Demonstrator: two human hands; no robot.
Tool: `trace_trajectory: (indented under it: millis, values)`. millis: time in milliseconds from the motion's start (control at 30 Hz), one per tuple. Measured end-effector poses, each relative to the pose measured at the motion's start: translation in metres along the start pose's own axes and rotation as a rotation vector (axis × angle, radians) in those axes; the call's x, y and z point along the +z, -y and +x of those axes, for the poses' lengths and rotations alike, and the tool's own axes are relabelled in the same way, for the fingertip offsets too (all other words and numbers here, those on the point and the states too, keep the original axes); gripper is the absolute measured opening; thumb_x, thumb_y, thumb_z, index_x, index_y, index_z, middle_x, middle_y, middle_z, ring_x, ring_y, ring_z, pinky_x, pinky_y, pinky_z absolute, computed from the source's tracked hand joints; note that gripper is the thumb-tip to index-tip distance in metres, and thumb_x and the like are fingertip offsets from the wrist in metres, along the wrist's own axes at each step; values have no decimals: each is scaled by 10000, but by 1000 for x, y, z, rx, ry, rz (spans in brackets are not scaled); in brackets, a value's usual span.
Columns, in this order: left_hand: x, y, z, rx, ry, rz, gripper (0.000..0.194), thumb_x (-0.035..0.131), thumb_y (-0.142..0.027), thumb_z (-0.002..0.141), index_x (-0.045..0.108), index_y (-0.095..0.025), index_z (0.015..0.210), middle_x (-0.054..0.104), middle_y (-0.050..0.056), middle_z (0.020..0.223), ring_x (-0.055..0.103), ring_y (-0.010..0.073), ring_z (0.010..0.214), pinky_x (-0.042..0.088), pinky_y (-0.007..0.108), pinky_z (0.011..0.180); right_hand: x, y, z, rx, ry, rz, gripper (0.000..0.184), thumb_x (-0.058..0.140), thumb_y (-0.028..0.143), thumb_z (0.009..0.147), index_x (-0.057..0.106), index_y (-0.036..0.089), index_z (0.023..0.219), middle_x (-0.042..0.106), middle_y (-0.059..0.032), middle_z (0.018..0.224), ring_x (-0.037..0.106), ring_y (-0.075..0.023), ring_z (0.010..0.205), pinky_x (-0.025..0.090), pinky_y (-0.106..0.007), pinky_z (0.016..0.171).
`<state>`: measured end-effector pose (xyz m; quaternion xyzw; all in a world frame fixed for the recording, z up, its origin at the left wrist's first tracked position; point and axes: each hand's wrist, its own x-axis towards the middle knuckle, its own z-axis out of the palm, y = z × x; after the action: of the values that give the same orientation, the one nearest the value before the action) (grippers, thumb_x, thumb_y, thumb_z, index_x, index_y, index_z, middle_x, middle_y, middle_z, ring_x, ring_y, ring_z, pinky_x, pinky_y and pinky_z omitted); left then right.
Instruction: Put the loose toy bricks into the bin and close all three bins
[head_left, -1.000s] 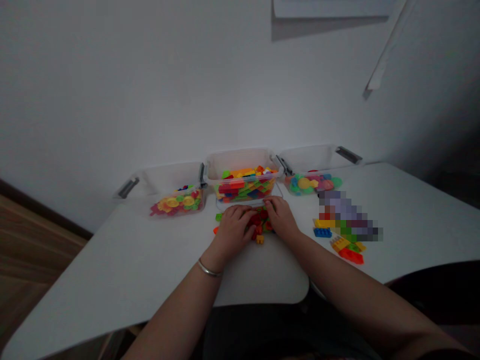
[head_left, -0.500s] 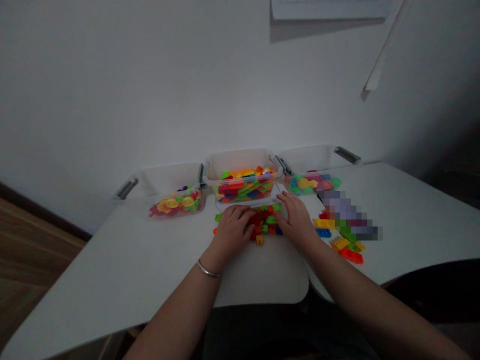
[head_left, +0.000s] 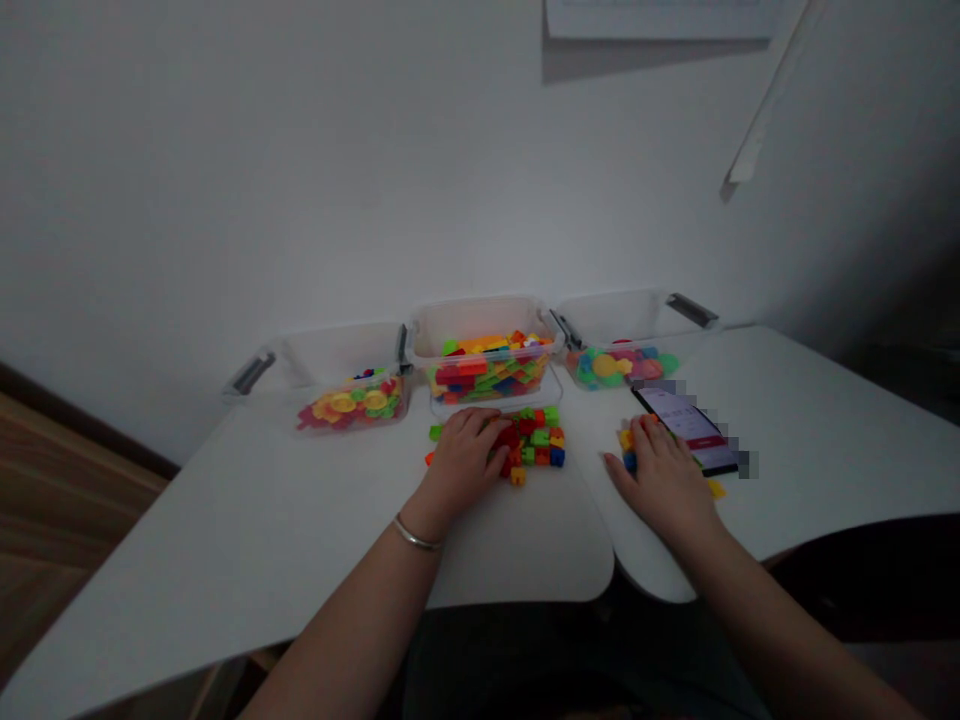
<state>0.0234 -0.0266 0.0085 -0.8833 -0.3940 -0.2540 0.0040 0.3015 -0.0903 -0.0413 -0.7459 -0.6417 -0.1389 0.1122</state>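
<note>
My left hand (head_left: 465,460), with a thin bracelet on its wrist, lies palm down with curled fingers on the left part of a pile of small coloured building bricks (head_left: 534,440) in front of the middle bin. What its fingers grip, if anything, is hidden. Off to the right, my right hand (head_left: 664,480) rests spread and flat over a second group of larger bricks (head_left: 627,450), most of them covered by it. A phone (head_left: 686,428) with a lit screen lies just beyond that hand.
Three clear plastic bins stand in a row by the wall: the left bin (head_left: 330,365) with flat round pieces, the middle bin (head_left: 484,325) with bricks, the right bin (head_left: 637,320) with pastel round pieces. The white table (head_left: 225,540) has a curved cut-out at the front.
My right hand left the middle brick pile and moved right onto the larger bricks beside the phone. The left hand stayed where it was.
</note>
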Motion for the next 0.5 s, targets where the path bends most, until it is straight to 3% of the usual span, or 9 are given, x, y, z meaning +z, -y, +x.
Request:
trace_trajectory:
  millis: [167, 333, 500]
  values:
    - [1, 1, 0, -7, -4, -8, 320, 596, -222, 872, 628, -189, 1188, 622, 99, 1226, 540, 256, 1130, 441, 466, 1026, 4, 12, 23, -41, 27, 126, 707, 380, 493, 928, 425, -35, 1396, 446, -283, 1449, 423, -355, 1356, 346, -481, 1105]
    - [2, 1, -1, -3, -9, -8, 317, 584, -225, 877, 626, -204, 1191, 616, 91, 1232, 537, 261, 1131, 450, 470, 1013, 3, 17, 40, -107, 20, 278, 635, 386, 453, 933, 453, 31, 1403, 471, -223, 1456, 434, -326, 1355, 352, -476, 1116]
    - [2, 2, -1, 0, -2, 4, 308, 573, -215, 884, 625, -197, 1187, 616, 90, 1228, 537, 254, 1129, 441, 456, 1027, -11, 7, 25, -72, -128, 154, 591, 373, 428, 941, 472, 67, 1399, 476, -201, 1457, 336, -355, 1407, 156, -589, 1171]
